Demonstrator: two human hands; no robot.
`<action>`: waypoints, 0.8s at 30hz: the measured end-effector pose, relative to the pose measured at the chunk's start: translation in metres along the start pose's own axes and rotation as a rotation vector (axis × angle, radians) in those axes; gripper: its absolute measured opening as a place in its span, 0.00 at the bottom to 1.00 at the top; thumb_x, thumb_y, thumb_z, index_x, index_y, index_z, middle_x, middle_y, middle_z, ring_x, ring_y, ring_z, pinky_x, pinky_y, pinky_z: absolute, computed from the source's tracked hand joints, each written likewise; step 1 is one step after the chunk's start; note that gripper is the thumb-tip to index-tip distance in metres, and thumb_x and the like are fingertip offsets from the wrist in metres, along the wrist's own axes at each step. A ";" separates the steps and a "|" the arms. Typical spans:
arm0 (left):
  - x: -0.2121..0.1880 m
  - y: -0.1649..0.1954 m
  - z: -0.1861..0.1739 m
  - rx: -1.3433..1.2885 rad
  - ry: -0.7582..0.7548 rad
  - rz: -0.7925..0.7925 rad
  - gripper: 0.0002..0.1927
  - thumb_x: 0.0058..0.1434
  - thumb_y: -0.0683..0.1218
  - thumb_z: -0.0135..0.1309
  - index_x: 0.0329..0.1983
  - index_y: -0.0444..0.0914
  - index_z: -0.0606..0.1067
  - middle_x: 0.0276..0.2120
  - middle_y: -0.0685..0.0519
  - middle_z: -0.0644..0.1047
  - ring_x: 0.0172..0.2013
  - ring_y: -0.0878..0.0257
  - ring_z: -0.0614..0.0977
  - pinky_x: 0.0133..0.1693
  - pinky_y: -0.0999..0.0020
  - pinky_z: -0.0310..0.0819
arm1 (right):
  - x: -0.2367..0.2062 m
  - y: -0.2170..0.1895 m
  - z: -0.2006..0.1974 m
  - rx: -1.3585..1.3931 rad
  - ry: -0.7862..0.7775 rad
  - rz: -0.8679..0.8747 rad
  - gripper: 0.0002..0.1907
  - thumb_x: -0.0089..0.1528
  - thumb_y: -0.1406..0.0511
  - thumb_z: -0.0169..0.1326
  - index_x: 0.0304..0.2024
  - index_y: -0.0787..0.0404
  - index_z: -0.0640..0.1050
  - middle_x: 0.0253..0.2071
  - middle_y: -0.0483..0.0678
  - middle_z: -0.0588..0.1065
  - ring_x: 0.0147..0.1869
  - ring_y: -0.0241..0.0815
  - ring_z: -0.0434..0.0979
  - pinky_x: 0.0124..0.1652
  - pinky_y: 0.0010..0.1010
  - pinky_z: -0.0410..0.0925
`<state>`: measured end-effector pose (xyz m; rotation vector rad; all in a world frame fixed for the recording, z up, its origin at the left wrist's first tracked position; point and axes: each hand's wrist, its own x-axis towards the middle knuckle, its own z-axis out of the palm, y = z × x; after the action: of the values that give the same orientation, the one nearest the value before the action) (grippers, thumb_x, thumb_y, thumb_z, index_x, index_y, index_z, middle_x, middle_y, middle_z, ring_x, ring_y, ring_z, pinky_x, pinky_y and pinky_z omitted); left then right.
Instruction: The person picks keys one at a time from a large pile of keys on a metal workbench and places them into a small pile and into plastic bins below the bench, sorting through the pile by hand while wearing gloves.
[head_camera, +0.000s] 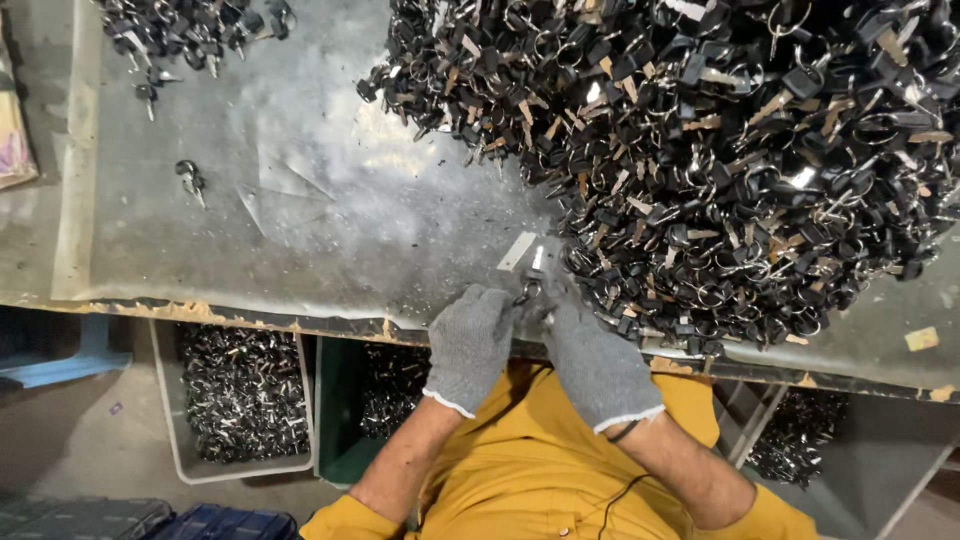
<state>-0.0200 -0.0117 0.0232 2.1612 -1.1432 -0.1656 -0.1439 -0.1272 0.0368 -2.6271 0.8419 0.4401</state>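
A small key on a ring (530, 283) sits pinched between the two gloved hands at the near edge of the surface (300, 230), its metal blade pointing toward 12 o'clock. The left hand (470, 345) in a grey knit glove closes on it from 9 o'clock, and the right hand (590, 360), gloved the same, closes on it from 3 o'clock — the fingertips of both meet around the ring, so the hands are together and clamped on the same piece. Just beside the key at 11 o'clock lies a small pale metal strip (516, 251), flat on the surface. From 12 to 3 o'clock spreads a huge heap of black-headed keys and rings (730, 160), its edge nearly touching the right hand. Well apart, at 10 o'clock, a smaller pile of keys (185, 30) lies at the far edge, with a lone key (189, 178) below it. Under the surface, at 8 o'clock, a grey bin (240, 395) holds shiny metal parts — a green bin (345, 410) stands just beside it. The yellow sleeves (530, 470) fill the bottom of the view.
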 end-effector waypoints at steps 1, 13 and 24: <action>0.001 0.000 -0.001 0.007 0.006 -0.004 0.05 0.58 0.43 0.59 0.36 0.42 0.76 0.31 0.46 0.77 0.31 0.46 0.81 0.32 0.52 0.74 | -0.002 0.004 0.005 -0.037 0.040 -0.044 0.26 0.68 0.54 0.50 0.61 0.64 0.69 0.40 0.56 0.79 0.39 0.51 0.85 0.32 0.42 0.77; 0.006 0.003 -0.003 -0.024 -0.150 0.050 0.18 0.57 0.37 0.52 0.50 0.43 0.78 0.34 0.47 0.79 0.34 0.47 0.83 0.35 0.52 0.78 | 0.007 -0.010 0.013 -0.192 0.168 -0.103 0.10 0.67 0.60 0.51 0.38 0.60 0.75 0.32 0.54 0.79 0.30 0.49 0.82 0.25 0.40 0.75; 0.002 -0.005 0.001 -0.050 -0.071 0.107 0.09 0.60 0.40 0.56 0.44 0.44 0.78 0.34 0.50 0.79 0.33 0.49 0.83 0.34 0.54 0.77 | 0.010 -0.005 -0.022 0.038 0.229 -0.057 0.15 0.66 0.64 0.44 0.51 0.68 0.70 0.43 0.67 0.79 0.31 0.61 0.83 0.25 0.50 0.75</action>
<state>-0.0158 -0.0120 0.0199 2.0592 -1.2780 -0.2221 -0.1285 -0.1373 0.0534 -2.6924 0.8315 0.1077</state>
